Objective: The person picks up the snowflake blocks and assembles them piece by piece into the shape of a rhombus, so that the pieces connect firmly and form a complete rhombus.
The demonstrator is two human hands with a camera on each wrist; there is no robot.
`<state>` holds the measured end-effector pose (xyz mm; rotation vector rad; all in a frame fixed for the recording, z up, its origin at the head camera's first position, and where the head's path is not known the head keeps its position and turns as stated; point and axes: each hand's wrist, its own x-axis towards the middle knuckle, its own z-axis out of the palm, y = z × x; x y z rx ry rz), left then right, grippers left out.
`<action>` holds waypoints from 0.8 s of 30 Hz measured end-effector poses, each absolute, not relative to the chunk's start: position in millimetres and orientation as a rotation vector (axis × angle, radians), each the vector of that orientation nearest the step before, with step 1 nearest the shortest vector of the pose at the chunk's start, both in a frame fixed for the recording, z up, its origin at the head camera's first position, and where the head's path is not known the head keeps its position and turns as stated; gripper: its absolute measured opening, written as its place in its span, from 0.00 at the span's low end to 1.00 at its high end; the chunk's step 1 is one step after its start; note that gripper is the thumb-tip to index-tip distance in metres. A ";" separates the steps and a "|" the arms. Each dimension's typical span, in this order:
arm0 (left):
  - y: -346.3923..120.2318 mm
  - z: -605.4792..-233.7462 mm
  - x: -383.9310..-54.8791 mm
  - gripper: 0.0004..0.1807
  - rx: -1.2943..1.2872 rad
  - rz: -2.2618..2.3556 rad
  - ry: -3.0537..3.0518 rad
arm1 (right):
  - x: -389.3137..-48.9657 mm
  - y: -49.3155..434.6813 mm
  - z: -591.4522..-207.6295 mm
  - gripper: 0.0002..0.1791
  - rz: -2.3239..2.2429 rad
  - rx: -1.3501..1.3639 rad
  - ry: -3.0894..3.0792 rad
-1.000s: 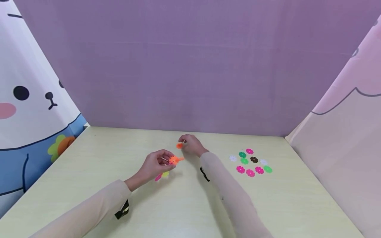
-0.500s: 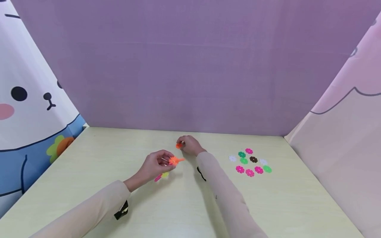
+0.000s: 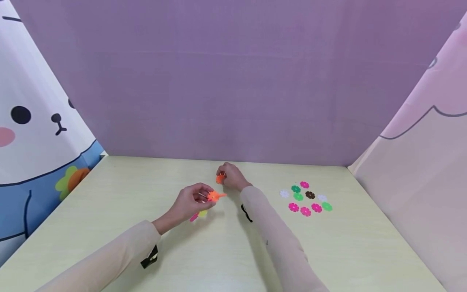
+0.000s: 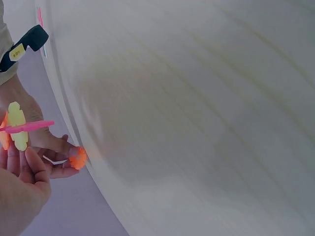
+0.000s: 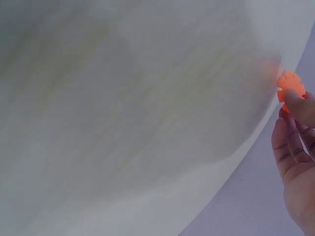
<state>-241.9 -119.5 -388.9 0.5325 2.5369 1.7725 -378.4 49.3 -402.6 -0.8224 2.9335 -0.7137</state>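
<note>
My left hand [image 3: 190, 201] grips a small cluster of slotted, flower-shaped plastic discs joined together, held over the table. An orange disc [image 3: 214, 196] of it shows at the fingertips in the head view. From the left wrist, a yellow disc [image 4: 18, 132] and a pink disc [image 4: 39, 125] are seen crossing each other, with orange behind them at the frame edge. My right hand [image 3: 233, 177], a little farther back, pinches a single orange disc [image 5: 291, 81] between thumb and fingers. That disc is apart from the cluster, and the fingers partly cover it.
Several loose discs lie on the pale table [image 3: 365, 243] to the right, among them a brown disc [image 3: 310, 195], a dark green disc [image 3: 296, 189] and a white disc [image 3: 284, 194]. A purple cloth wall [image 3: 233, 81] stands along the table's back edge.
In the right hand the single orange disc has turned slightly as the fingers shifted on it, and the right forearm has swung slightly left. The left hand stays almost still with the cluster.
</note>
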 end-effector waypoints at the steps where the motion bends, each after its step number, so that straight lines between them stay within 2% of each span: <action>1: -119.5 -388.8 -241.8 0.18 0.532 1.772 2.541 | -377.5 49.9 -401.5 0.14 -0.729 -0.841 2.929; 24: -118.3 -386.1 -244.7 0.18 0.546 1.760 2.654 | -336.5 85.5 -355.7 0.11 -1.145 -1.137 2.766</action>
